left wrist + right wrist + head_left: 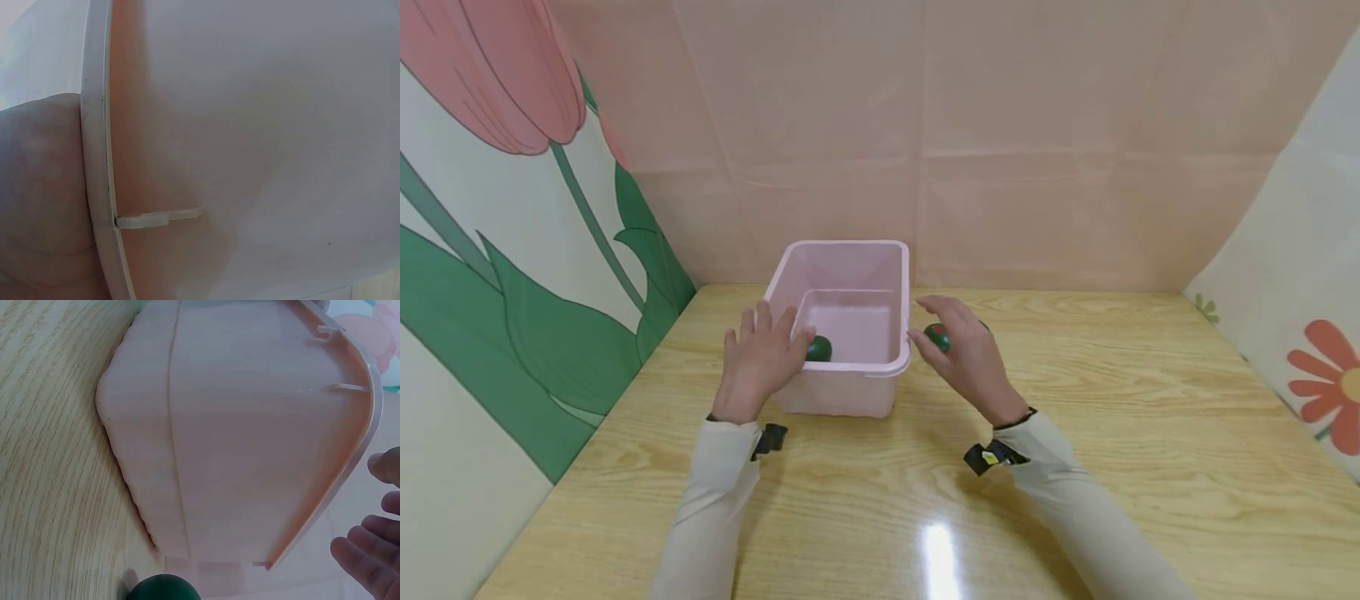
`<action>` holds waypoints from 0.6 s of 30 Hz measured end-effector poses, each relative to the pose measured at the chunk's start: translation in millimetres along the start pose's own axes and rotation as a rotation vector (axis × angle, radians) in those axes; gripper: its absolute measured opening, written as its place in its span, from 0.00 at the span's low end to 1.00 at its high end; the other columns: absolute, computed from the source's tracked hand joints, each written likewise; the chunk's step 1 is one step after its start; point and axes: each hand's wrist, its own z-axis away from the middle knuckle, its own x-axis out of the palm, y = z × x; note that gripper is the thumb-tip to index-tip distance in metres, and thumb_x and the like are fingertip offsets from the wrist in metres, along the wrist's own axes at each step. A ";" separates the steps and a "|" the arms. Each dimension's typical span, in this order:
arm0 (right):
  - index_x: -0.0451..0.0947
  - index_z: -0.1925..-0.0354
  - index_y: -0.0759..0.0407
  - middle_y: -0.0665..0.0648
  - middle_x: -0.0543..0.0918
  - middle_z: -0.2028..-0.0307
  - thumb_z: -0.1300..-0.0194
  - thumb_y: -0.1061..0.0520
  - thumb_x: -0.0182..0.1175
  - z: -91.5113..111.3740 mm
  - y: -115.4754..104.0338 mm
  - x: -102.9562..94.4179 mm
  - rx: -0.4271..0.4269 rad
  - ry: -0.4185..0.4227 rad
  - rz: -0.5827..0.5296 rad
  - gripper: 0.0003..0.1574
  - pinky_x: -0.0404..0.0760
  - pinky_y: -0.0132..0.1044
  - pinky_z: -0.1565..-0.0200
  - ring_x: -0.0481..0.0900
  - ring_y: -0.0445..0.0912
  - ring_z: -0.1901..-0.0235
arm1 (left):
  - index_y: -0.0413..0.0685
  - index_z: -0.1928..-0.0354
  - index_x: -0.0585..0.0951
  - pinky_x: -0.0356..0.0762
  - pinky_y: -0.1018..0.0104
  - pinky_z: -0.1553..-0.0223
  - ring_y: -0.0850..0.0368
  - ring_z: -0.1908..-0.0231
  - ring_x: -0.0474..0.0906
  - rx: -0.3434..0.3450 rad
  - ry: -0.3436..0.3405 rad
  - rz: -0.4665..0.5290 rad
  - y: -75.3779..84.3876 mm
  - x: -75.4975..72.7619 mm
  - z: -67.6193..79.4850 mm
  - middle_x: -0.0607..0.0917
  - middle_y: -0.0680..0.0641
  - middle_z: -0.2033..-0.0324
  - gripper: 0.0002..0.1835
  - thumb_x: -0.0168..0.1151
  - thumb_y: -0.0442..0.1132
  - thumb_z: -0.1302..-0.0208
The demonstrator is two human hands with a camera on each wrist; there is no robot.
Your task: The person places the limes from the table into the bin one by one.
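Note:
A pink plastic bin point(835, 392) stands on the wooden table. My left hand point(760, 354) lies over its near left corner with fingers spread; in the left wrist view the hand point(44, 200) is right against the rim point(97, 144). Inside the bin, by the left thumb, shows a dark green round object point(820, 349). My right hand point(966, 350) hovers beside the bin's right wall, thumb and fingers apart and loosely bent. Behind it, partly hidden, is a green object with a red patch point(937, 336). The right wrist view shows a green round top point(165, 589) low by the bin, away from the fingertips point(378, 459).
A pink sheet point(1037, 167) hangs behind the table. Flower-printed panels point(550, 250) border the left and right sides. Wood-grain tabletop point(1150, 400) extends to the right of the bin, and a bright reflection lies near the front.

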 end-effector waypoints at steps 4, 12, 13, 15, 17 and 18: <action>0.74 0.42 0.66 0.66 0.80 0.49 0.37 0.61 0.69 -0.3 0.0 -0.1 0.013 0.004 0.005 0.27 0.86 0.44 0.62 0.87 0.53 0.63 | 0.47 0.22 0.56 0.38 0.26 0.32 0.29 0.25 0.35 -0.001 -0.004 0.001 0.0 -0.9 0.3 0.44 0.30 0.23 0.36 0.34 0.60 0.22; 0.75 0.43 0.67 0.66 0.81 0.51 0.38 0.62 0.70 0.2 2.0 -0.5 0.037 0.035 -0.019 0.26 0.86 0.49 0.61 0.85 0.56 0.63 | 0.47 0.22 0.56 0.38 0.26 0.32 0.29 0.25 0.35 -0.001 -0.003 0.002 0.1 -0.7 0.7 0.44 0.31 0.23 0.36 0.34 0.60 0.23; 0.75 0.43 0.67 0.66 0.81 0.51 0.38 0.62 0.70 0.3 2.4 -0.5 0.037 0.036 -0.019 0.26 0.85 0.49 0.61 0.85 0.56 0.63 | 0.47 0.22 0.56 0.38 0.26 0.32 0.29 0.25 0.35 -0.001 -0.003 0.003 -0.1 -0.5 0.7 0.44 0.31 0.23 0.36 0.34 0.60 0.23; 0.75 0.43 0.67 0.66 0.81 0.50 0.38 0.61 0.70 0.3 2.9 -0.6 0.035 0.037 -0.013 0.26 0.85 0.50 0.61 0.85 0.55 0.63 | 0.47 0.22 0.56 0.38 0.26 0.33 0.29 0.25 0.35 0.002 -0.002 0.001 -0.5 -0.3 0.6 0.44 0.31 0.23 0.36 0.34 0.60 0.23; 0.76 0.43 0.68 0.66 0.81 0.50 0.38 0.61 0.70 -0.3 3.0 -0.8 0.032 0.037 -0.008 0.26 0.85 0.50 0.60 0.84 0.55 0.62 | 0.47 0.22 0.56 0.39 0.26 0.33 0.29 0.25 0.36 0.006 0.002 -0.003 -0.7 -0.3 0.4 0.44 0.30 0.23 0.36 0.34 0.60 0.23; 0.76 0.43 0.68 0.66 0.81 0.50 0.38 0.61 0.70 -0.6 3.0 -1.0 0.032 0.037 -0.003 0.26 0.85 0.50 0.59 0.83 0.55 0.62 | 0.47 0.22 0.56 0.39 0.26 0.33 0.29 0.25 0.36 0.007 0.002 -0.004 -0.8 -0.3 0.3 0.45 0.30 0.23 0.36 0.34 0.60 0.23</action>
